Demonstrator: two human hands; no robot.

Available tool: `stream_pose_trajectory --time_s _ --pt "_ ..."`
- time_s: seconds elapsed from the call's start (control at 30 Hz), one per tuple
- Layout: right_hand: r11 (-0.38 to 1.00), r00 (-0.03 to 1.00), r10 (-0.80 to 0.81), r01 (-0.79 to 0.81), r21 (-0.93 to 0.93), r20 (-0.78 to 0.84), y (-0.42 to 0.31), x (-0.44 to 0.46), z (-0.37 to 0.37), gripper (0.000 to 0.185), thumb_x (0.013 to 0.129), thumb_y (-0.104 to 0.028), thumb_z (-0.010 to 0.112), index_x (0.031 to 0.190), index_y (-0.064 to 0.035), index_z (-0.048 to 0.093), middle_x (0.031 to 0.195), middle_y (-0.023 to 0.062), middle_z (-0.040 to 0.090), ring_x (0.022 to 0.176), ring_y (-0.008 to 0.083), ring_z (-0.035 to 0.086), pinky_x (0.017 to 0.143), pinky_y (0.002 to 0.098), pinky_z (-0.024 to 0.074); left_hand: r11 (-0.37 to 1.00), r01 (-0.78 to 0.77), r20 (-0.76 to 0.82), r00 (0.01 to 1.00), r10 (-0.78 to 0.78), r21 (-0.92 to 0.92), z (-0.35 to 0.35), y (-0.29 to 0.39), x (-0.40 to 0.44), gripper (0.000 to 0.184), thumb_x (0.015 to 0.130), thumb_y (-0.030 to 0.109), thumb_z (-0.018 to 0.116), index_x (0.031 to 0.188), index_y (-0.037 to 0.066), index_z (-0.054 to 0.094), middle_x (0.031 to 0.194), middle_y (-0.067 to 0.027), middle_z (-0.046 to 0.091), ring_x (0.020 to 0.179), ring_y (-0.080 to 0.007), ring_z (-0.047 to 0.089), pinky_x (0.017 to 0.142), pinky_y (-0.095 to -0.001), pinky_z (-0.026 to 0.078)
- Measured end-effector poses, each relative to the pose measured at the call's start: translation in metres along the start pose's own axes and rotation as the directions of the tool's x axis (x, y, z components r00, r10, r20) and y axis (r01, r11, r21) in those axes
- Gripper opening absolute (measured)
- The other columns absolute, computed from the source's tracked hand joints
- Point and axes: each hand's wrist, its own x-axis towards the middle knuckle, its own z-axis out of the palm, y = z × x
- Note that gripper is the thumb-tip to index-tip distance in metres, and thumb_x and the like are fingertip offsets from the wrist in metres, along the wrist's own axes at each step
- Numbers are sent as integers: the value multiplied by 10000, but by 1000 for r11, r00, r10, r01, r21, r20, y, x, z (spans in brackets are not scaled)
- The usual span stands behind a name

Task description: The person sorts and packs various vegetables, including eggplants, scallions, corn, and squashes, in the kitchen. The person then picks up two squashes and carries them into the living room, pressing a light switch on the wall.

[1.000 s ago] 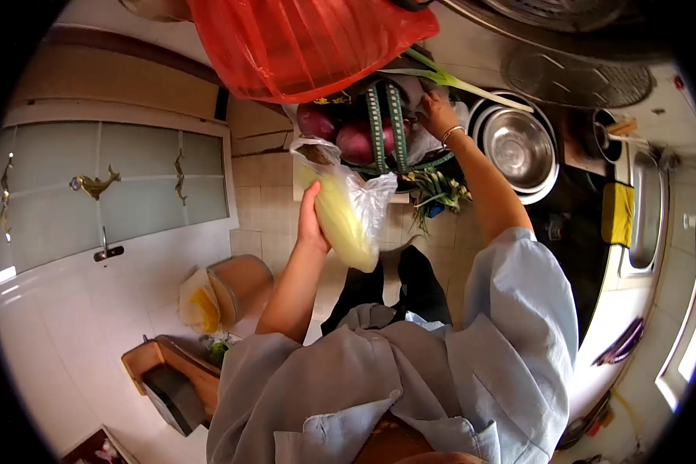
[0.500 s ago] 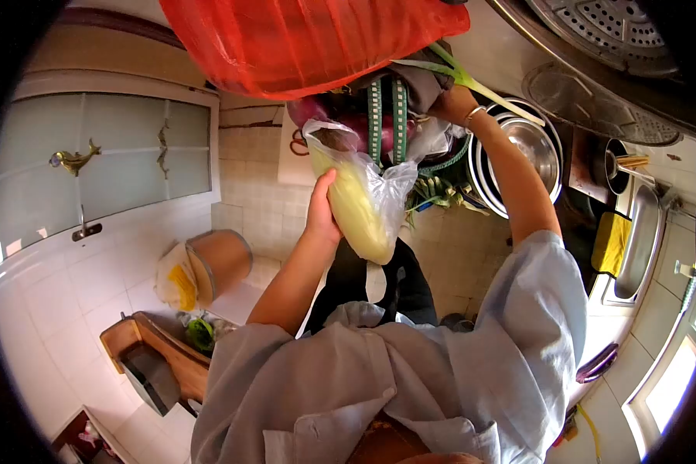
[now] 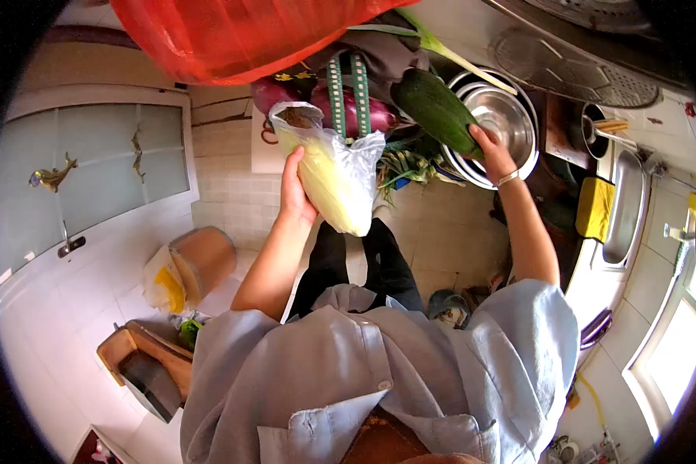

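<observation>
My left hand (image 3: 296, 188) holds a pale yellow-green vegetable (image 3: 334, 189) in a clear plastic bag, its root end up and to the left. In my right hand (image 3: 495, 155) is the lower end of a long dark green vegetable (image 3: 438, 112), which slants up left over the rim of the metal bowls. Purple round vegetables (image 3: 350, 112) lie behind two green patterned straps (image 3: 361, 93) of a dark bag. A leek (image 3: 452, 56) lies across the top, and leafy greens (image 3: 406, 168) hang just below the bag.
A red plastic bag (image 3: 232, 35) fills the top left. Nested metal bowls (image 3: 510, 108) stand right of the dark bag. Farther right are a yellow cloth (image 3: 595, 209) and a sink (image 3: 623, 205). A round brown bin (image 3: 203, 263) stands at the left.
My right hand has come out of the dark bag with the long green vegetable and moved down toward me. My left hand still holds the bagged vegetable. The camera view has shifted.
</observation>
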Motion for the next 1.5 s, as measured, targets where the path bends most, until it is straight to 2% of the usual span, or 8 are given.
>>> stream_pose_trajectory --time_s 0.2,0.5,0.6,1.0,1.07,1.23,1.37,1.5 --pt "923 997 -73 55 382 34 65 -78 -7 486 915 -347 508 1237 13 455 1143 90 569 1016 210 563 848 340 467 996 46 -25 999 -45 78 -23 -2 -24 549 835 474 502 1168 38 516 1088 -126 596 996 -266 584 879 -412 472" --pt "865 971 -222 152 479 92 39 -189 100 798 784 -308 671 1404 -20 260 1353 97 416 1237 210 407 1022 340 328 990 142 210 968 -139 3 -50 21 -82 607 861 529 442 1222 45 494 1126 -140 583 1026 -282 569 901 -440 454" --pt "829 963 -242 143 541 116 11 -214 151 813 789 -252 662 1422 -24 206 1370 111 388 1236 228 403 1036 356 315 994 78 -178 982 -63 75 -23 46 -108 574 831 476 539 1209 46 494 1129 -140 574 1003 -288 571 865 -425 477" --pt "963 946 -180 114 243 270 -48 -227 412 728 880 -239 582 1428 -4 164 1403 140 331 1245 219 366 1025 320 300 924 -107 459 843 280 -368 -175 195 -145 438 846 374 524 1138 49 549 1026 -99 624 925 -239 605 841 -409 488" --pt "968 898 -56 -58 243 436 -56 -223 458 739 880 -248 582 1429 -2 155 1434 148 281 1278 227 328 1043 326 278 766 212 670 655 350 -607 -208 222 -157 504 846 459 519 1160 66 550 1041 -98 626 943 -242 607 843 -418 499" --pt "978 790 -136 205 -49 598 -79 -232 568 710 905 -313 536 1422 13 176 1409 108 327 1266 203 335 1031 320 284 788 -281 279 827 489 -548 -262 303 -192 722 788 726 397 1187 141 540 1080 -68 601 959 -218 573 854 -376 467" --pt "322 583 -165 794 -516 795 -132 -230 626 543 940 -405 391 1181 75 467 916 195 600 918 300 577 812 350 447 742 -346 149 847 510 -573 -298 345 -204 717 805 715 376 1206 139 521 1081 -70 593 980 -216 558 880 -373 444" --pt "627 474 -416 767 -133 776 -148 -197 663 375 963 -261 393 1115 55 525 835 91 579 746 176 591 715 311 487 729 -366 133 839 527 -578 -318 375 -190 714 808 712 373 1210 140 517 1086 -70 590 987 -217 555 884 -375 441"
